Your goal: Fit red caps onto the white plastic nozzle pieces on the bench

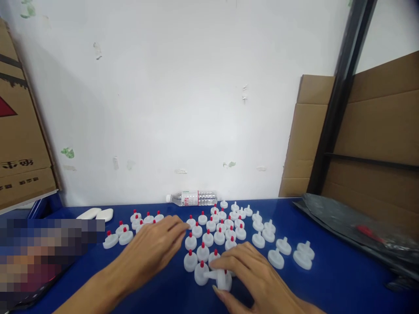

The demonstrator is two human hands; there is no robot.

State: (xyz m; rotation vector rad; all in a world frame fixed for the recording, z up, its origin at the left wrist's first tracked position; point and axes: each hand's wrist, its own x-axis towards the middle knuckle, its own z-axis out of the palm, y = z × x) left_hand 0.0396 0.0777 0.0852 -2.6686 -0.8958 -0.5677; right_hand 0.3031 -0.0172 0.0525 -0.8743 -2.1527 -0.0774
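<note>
While left hand [153, 248] lies flat, white cap [223, 280] between right fingers [229, 263]

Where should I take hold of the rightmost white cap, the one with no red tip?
The white cap sits flat on the blue table, with its disc low and its stem upright. Neighbours lie only to its left. It is probably best to pinch the stem from above, coming in from the right.

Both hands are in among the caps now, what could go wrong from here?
The left hand lies spread beside the close-packed red-tipped caps; a sweep could topple them. The right hand holds a white cap tipped sideways against that cluster and might knock its neighbours. The water bottle lies on its side behind and may roll into the rows.
</note>
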